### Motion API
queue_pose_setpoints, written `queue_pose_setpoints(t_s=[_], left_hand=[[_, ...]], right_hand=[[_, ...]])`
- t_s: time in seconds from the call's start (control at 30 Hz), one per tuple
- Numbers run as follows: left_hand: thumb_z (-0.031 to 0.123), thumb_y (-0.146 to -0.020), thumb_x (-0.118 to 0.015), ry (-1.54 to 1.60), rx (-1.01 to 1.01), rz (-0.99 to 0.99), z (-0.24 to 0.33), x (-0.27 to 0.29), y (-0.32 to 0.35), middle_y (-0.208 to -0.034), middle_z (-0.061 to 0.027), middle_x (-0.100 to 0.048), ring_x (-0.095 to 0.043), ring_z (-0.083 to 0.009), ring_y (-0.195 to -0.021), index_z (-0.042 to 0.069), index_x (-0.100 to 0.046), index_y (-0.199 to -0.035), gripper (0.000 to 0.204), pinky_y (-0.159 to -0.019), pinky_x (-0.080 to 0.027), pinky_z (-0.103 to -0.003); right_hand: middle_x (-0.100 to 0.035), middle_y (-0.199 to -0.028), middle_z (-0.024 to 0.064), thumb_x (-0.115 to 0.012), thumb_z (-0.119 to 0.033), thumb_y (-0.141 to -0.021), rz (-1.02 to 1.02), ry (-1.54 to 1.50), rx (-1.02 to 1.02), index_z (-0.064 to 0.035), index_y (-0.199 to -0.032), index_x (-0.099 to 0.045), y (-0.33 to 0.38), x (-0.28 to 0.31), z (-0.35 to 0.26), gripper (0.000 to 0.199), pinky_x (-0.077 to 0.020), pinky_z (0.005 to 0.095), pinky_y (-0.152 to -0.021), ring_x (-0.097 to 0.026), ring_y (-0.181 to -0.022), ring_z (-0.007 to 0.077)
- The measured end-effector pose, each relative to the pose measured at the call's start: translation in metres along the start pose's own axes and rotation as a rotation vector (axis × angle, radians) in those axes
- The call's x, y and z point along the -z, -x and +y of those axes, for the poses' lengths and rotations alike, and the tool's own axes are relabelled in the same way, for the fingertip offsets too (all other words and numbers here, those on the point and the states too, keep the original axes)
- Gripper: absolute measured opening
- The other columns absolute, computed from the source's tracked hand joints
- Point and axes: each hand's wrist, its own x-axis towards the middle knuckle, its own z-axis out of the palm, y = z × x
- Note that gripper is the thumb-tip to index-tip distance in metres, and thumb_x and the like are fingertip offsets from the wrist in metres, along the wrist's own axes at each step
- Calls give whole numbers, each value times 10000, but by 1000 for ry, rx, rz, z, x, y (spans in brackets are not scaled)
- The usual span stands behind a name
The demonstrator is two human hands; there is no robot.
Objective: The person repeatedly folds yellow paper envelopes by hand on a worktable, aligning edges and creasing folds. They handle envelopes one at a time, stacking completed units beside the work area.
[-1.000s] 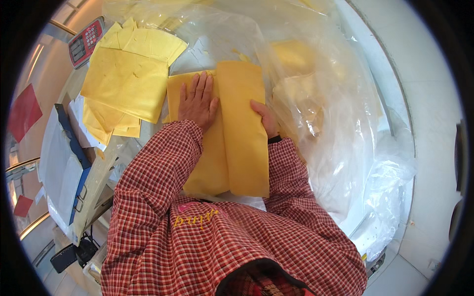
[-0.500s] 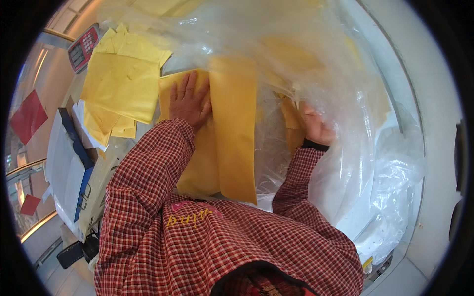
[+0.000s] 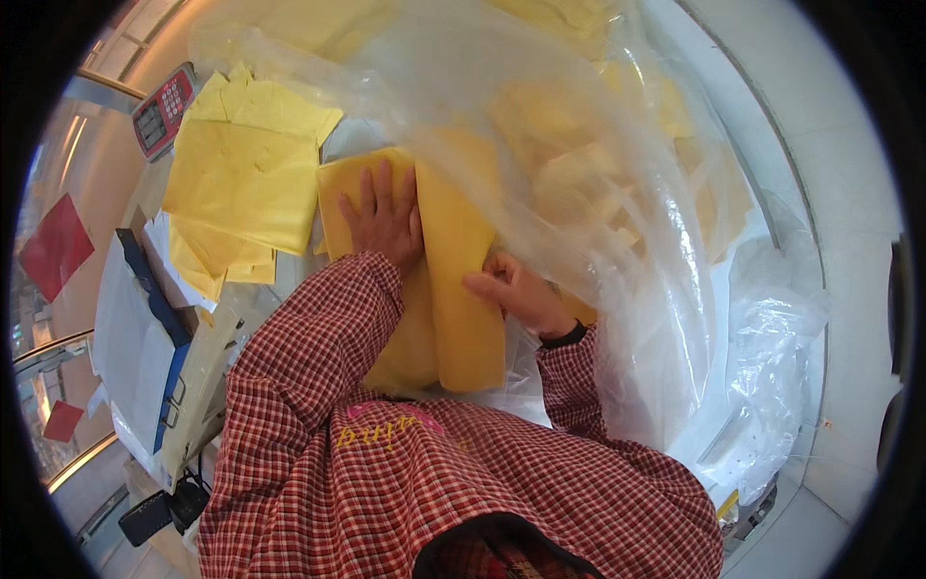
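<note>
My left hand [image 3: 383, 217] lies flat, fingers spread, on a stack of orange-yellow padded envelopes [image 3: 458, 289] on the table. My right hand [image 3: 516, 292] grips the right edge of the top envelope, thumb on its face. A big clear plastic bag [image 3: 588, 193] holding more yellow envelopes drapes over the stack's far right part and over the right hand's far side. Both arms wear red checked sleeves.
A loose pile of lighter yellow envelopes [image 3: 246, 179] lies to the left. A red and grey calculator [image 3: 164, 108] sits at the far left. A blue and white clipboard stack [image 3: 145, 328] lies at the near left. More crumpled clear plastic [image 3: 772, 338] fills the right.
My right hand went into the plastic bag at the right, then came back to the stack's right edge. The plastic now hangs further over the envelopes. My left hand stayed pressed on the stack.
</note>
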Motion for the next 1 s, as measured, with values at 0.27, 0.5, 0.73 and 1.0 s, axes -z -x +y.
queue_pose_setpoints(t_s=[0.27, 0.5, 0.73, 1.0], left_hand=[[423, -992, -368, -14, -6, 24, -6, -7, 5, -1624, -118, -207, -184, -369, -1488, 285, -295, -1555, 584, -1116, -125, -717], [428, -1001, -369, 12, 24, 71, -13, 1, 5, -1628, -106, -205, -188, -366, -1490, 313, -289, -1555, 572, -1129, -115, -699], [436, -1010, -342, 47, 39, 46, -8, 10, 5, -1627, -107, -205, -170, -360, -1500, 310, -300, -1552, 558, -1142, -89, -689], [464, -1006, -344, 23, 67, 43, -4, 7, 6, -1640, -101, -177, -145, -348, -1509, 308, -303, -1554, 571, -1149, -81, -681]], right_hand=[[-678, -888, -26, -605, -349, -985, -233, -432, -44, -66, -1117, -643, -14, 2, 18, 315, -475, 206, -581, -622, -702, 53], [-660, -1003, 12, -589, -301, -990, -165, -575, -135, -58, -1194, -615, -13, 21, 17, 318, -479, 237, -645, -619, -798, 93], [-657, -894, -8, -698, -253, -921, 85, -413, 143, -73, -1110, -662, -6, 40, 12, 264, -451, 221, -582, -595, -723, 84], [-647, -1204, 85, -595, -149, -988, -10, -188, 346, -26, -1340, -525, 5, 89, 40, 379, -549, 334, -838, -639, -996, 191]])
